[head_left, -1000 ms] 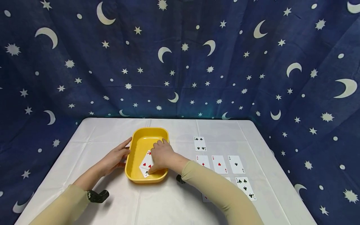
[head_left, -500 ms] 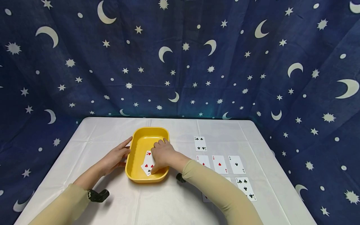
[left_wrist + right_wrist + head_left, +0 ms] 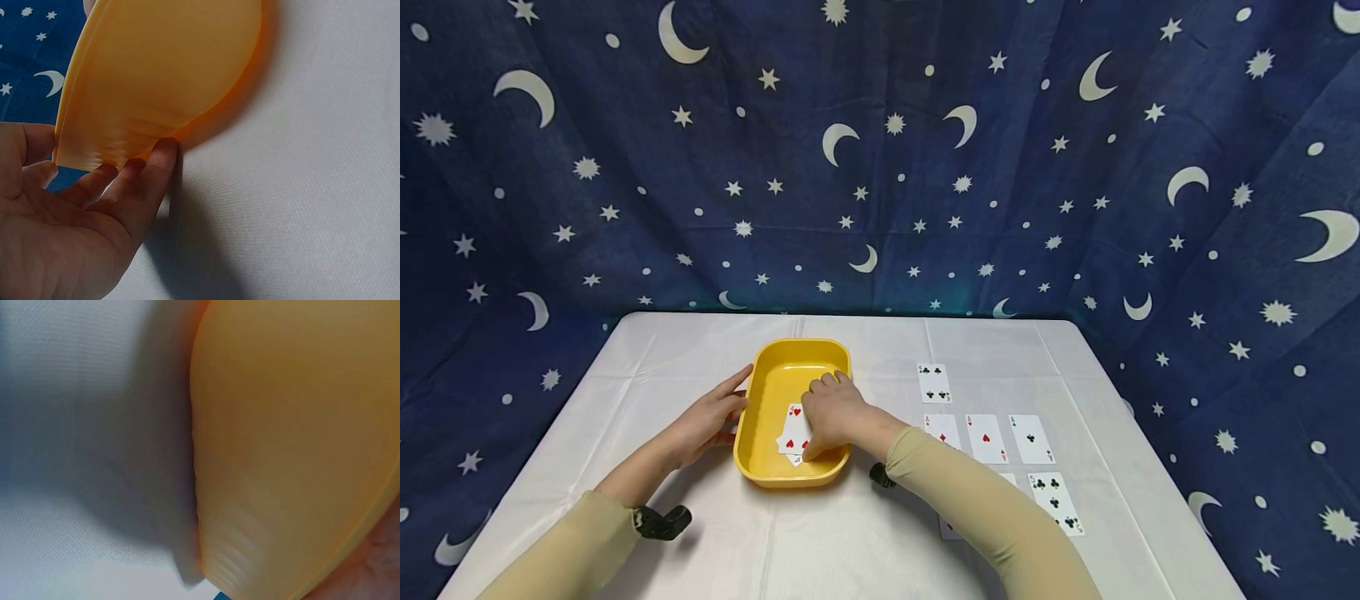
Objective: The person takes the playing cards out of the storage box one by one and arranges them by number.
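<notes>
A yellow tray stands left of the middle of the table. Playing cards lie in its lower right part, a four of hearts on top and the corner of another card showing beneath. My right hand reaches over the tray's right wall, with its thumb at the near edge of the cards and its fingers curled over their right side; fingertips are hidden. On the other side, my left hand steadies the tray from outside: several fingertips touch its outer wall, fairly straight.
To the right lie a four of clubs, an ace of diamonds, an ace of hearts, an ace of clubs and a five of clubs. My right sleeve partly covers more cards. A starry curtain hangs behind.
In the tray, the four of hearts has turned more upright and now overlaps the card below it more closely. My left hand and the tray have stayed put.
</notes>
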Tool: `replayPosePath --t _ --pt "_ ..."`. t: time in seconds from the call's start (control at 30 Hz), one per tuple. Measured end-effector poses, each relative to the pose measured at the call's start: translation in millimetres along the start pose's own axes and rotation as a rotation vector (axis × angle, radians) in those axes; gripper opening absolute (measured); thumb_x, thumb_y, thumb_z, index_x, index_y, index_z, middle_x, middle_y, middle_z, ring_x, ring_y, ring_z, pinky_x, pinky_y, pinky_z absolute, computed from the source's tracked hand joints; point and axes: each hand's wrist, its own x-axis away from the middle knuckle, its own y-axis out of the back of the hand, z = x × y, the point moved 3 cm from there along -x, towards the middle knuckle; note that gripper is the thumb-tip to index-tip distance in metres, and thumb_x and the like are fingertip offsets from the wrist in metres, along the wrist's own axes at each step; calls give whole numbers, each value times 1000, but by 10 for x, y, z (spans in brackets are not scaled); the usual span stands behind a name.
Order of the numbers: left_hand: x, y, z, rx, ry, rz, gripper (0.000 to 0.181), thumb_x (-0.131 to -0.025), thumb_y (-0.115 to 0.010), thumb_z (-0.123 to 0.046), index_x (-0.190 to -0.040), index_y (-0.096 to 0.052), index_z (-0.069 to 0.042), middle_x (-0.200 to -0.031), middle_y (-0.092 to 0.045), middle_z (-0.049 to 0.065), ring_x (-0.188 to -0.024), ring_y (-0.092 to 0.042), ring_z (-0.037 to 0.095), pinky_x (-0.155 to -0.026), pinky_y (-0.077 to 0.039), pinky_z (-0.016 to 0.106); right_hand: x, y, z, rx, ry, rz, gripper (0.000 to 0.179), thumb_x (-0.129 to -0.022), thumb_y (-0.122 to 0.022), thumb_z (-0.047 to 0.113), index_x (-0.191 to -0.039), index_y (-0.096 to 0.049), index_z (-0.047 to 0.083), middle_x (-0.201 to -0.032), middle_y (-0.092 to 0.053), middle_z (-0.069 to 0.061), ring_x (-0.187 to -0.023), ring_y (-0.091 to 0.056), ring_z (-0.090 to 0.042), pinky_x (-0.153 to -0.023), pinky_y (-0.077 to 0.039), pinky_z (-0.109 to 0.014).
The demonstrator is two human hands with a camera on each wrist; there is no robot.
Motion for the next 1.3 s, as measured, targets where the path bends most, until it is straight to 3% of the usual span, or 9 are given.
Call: replayPosePath --t 1.0,1.3 --pt "19 -3 11 -3 9 -5 67 -108 -42 -23 -166 -10 -33 -164 -25 24 -127 -52 36 -93 -56 44 -1 -2 7 -44 -9 20 81 -69 -81 71 -129 -63 19 -117 -58 3 -116 -45 -20 -115 -28 -41" --pt "15 -13 -19 -13 19 -15 67 -108 -42 -23 -166 -11 -34 -164 -25 24 -126 -52 36 -93 -56 42 -6 -1 -15 -44 -18 19 84 -68 -81 71 -131 -63 18 -127 -54 1 -121 -42 -20 -117 -25 -41"
